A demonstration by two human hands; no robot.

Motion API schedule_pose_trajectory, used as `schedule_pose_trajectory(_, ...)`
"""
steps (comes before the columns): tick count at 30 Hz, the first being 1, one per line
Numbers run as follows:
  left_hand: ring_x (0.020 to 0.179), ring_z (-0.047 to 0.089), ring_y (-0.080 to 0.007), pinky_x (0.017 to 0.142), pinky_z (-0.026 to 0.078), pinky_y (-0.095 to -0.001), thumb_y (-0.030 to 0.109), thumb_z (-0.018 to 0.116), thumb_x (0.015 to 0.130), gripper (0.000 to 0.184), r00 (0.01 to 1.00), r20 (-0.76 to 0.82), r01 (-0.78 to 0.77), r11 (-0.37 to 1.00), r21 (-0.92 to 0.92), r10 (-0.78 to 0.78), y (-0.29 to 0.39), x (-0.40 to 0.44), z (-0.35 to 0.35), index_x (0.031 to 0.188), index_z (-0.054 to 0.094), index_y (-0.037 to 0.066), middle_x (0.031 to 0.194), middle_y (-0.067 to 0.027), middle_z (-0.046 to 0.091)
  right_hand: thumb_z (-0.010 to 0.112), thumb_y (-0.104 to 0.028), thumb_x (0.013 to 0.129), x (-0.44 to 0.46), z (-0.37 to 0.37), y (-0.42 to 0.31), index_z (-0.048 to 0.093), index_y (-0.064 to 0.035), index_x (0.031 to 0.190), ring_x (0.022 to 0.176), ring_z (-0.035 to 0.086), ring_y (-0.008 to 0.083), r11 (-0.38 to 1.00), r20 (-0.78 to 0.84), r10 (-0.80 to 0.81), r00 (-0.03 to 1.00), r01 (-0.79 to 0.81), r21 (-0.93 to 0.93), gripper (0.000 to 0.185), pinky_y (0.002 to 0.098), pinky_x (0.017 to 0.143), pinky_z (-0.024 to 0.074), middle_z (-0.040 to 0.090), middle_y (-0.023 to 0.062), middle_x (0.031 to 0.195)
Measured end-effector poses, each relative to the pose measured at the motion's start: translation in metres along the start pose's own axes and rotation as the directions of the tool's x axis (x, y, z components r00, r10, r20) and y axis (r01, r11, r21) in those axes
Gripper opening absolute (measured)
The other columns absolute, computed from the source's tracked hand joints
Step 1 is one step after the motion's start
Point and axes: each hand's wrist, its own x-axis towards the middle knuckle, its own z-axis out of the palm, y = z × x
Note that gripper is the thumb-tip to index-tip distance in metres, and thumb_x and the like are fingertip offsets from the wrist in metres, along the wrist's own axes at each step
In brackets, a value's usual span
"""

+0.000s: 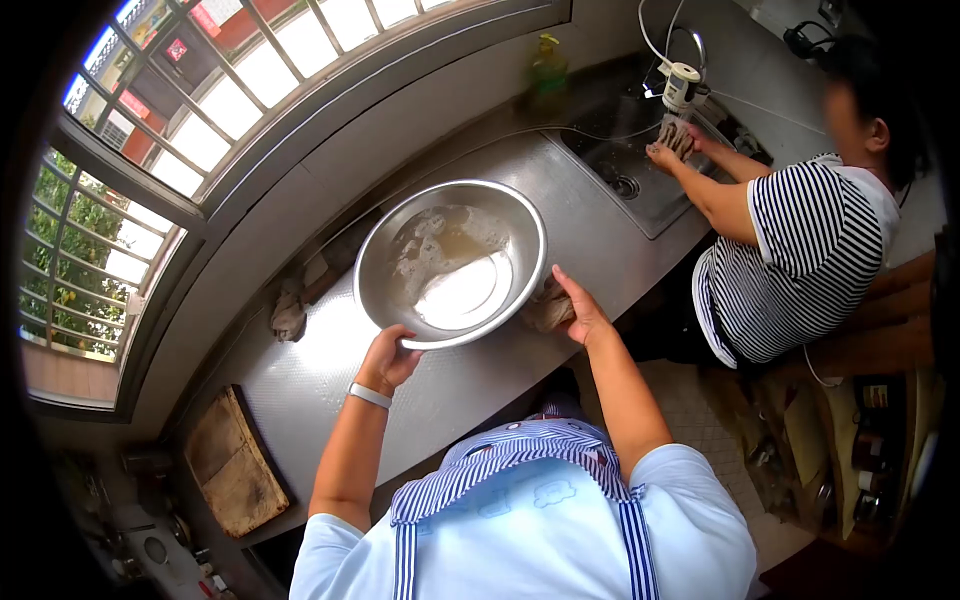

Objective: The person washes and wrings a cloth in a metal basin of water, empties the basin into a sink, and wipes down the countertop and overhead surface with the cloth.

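A wide metal basin (pixel 368 262) with some cloudy water (pixel 455 240) in it is at the middle of the view, over the steel counter. My left hand (pixel 388 360) grips its near left rim, thumb on the edge. A pale wristband (pixel 371 395) is round that wrist. At the basin's right side, my right hand (pixel 584 310) holds a crumpled brownish cloth (pixel 548 307), its thumb raised toward the rim. The cloth partly hides those fingers.
A co-worker in a striped shirt (pixel 815 225) wrings a cloth (pixel 675 137) over the sink (pixel 640 200), under a faucet (pixel 683 85). Another rag (pixel 289 314) lies by the window wall. A wooden board (pixel 232 465) sits at the left end; a soap bottle (pixel 548 70) stands behind.
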Motion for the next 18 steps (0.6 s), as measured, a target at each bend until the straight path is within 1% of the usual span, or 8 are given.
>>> schedule_pose_trajectory(2,0.074,0.06,-0.0213,0.052,0.054,-0.0258,0.004,0.047,0.082,0.014,1.0,0.018,0.004,1.0,-0.007,-0.004,0.005,0.015,0.038,0.094,0.049,-0.003,0.09,-0.0121,0.055,0.061,-0.048,0.082,0.008,0.0,-0.019,0.049,-0.007,0.123,0.104,0.057,0.0239,0.983,-0.001,0.025,1.0,-0.025,-0.183,0.059,0.0468,0.085,0.0483,0.055,0.012,0.117)
schedule_pose_trajectory(3,0.074,0.061,-0.0217,0.053,0.054,-0.0256,0.005,0.047,0.082,0.014,1.0,0.003,0.004,1.0,-0.012,-0.004,0.007,0.022,0.058,0.094,0.049,-0.003,0.09,-0.0123,0.055,0.052,-0.056,0.084,0.015,0.003,-0.029,0.045,-0.0083,0.128,0.107,0.055,0.0245,0.953,0.001,0.028,1.0,-0.027,-0.302,0.065,0.0473,0.083,0.0483,0.053,0.0112,0.121)
schedule_pose_trajectory(7,0.076,0.062,-0.0233,0.055,0.056,-0.0246,0.007,0.048,0.082,0.014,0.999,0.047,0.024,1.0,-0.011,-0.023,0.012,0.053,0.122,0.091,0.05,-0.003,0.092,-0.0141,0.055,0.041,-0.061,0.087,0.021,-0.005,-0.083,0.045,-0.0144,0.131,0.114,0.051,0.0236,0.978,-0.014,0.132,0.991,-0.133,-0.162,0.064,0.0444,0.09,0.0452,0.052,0.0055,0.127)
schedule_pose_trajectory(9,0.072,0.062,-0.0233,0.052,0.057,-0.0237,0.009,0.047,0.083,0.014,0.993,0.106,0.061,0.998,-0.018,-0.058,0.015,0.071,0.148,0.088,0.051,-0.004,0.088,-0.0146,0.056,0.041,-0.063,0.086,0.04,-0.024,-0.102,0.043,-0.0134,0.132,0.116,0.049,0.0244,0.998,-0.008,0.028,1.0,-0.028,-0.047,0.068,0.0424,0.093,0.0433,0.05,0.0069,0.129)
schedule_pose_trajectory(12,0.072,0.067,-0.0302,0.045,0.058,-0.0233,0.007,0.04,0.085,0.028,0.998,0.057,-0.032,0.999,0.027,0.03,0.017,0.077,0.21,0.097,0.048,-0.017,0.085,-0.0247,0.061,0.039,-0.068,0.084,0.044,-0.04,-0.145,0.039,-0.0078,0.135,0.124,0.042,0.0256,0.981,0.118,-0.085,0.989,0.063,0.185,0.079,0.0423,0.101,0.0364,0.044,0.0106,0.135)
schedule_pose_trajectory(14,0.074,0.065,-0.0264,0.055,0.059,-0.0258,0.007,0.044,0.084,0.02,0.994,0.014,-0.11,0.984,0.139,0.109,0.017,0.088,0.239,0.086,0.054,-0.01,0.086,-0.0189,0.059,0.053,-0.058,0.084,0.052,-0.053,-0.16,0.047,-0.0037,0.125,0.106,0.054,0.0237,0.964,-0.058,-0.151,0.987,0.16,0.214,0.068,0.0398,0.088,0.0455,0.054,0.0112,0.118)
schedule_pose_trajectory(17,0.076,0.064,-0.0256,0.065,0.059,-0.0287,0.007,0.047,0.083,0.019,0.992,0.007,-0.121,0.962,0.246,0.123,0.026,0.091,0.288,0.086,0.054,-0.01,0.086,-0.0183,0.058,0.068,-0.035,0.079,0.075,-0.074,-0.163,0.057,-0.0026,0.099,0.077,0.058,0.018,0.985,-0.311,-0.091,0.946,0.039,-0.17,0.04,0.0337,0.066,0.0485,0.059,0.0075,0.087)
schedule_pose_trajectory(18,0.078,0.064,-0.0259,0.069,0.059,-0.0306,0.007,0.047,0.083,0.021,0.993,0.017,-0.121,0.958,0.258,0.121,0.029,0.092,0.302,0.091,0.052,-0.011,0.092,-0.019,0.057,0.07,-0.031,0.076,0.084,-0.082,-0.166,0.054,-0.0037,0.099,0.076,0.057,0.0177,0.987,-0.304,-0.104,0.947,0.061,-0.148,0.04,0.0341,0.063,0.047,0.058,0.0074,0.088)
